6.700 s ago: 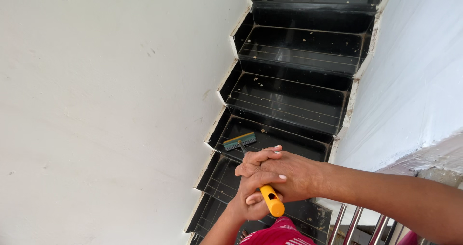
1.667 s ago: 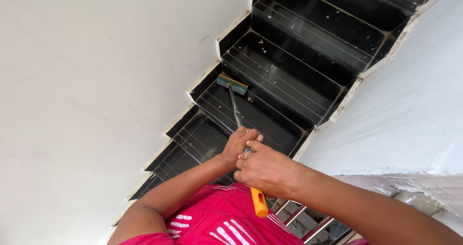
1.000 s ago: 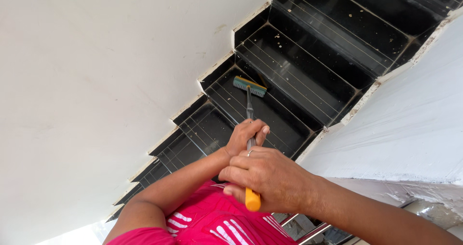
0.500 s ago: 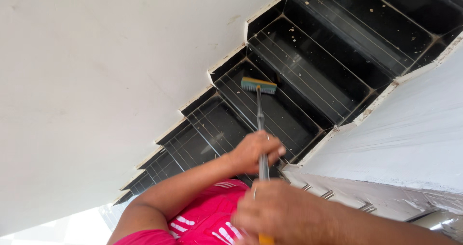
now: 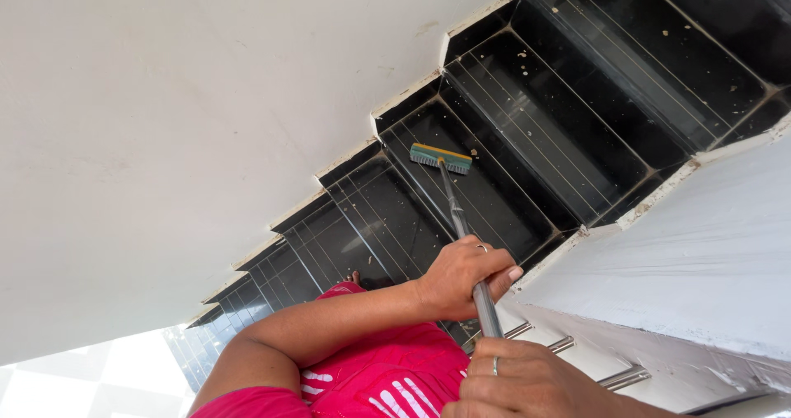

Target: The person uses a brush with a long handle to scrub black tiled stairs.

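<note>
1. Gripping the metal brush handle (image 5: 461, 224), the left hand (image 5: 461, 276) and the right hand (image 5: 527, 381) are both clenched around it.
2. Its green brush head (image 5: 442, 158) rests on a black stair tread (image 5: 486, 196), close to the white wall (image 5: 206, 113).
3. Pushing too hard could slide the head off the tread edge or scuff that wall.

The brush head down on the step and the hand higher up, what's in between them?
Only the bare metal handle runs from the brush head to the left hand, head view.

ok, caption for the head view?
Both hands, left hand and right hand, grip a long-handled brush on a speckled black stair.
</note>
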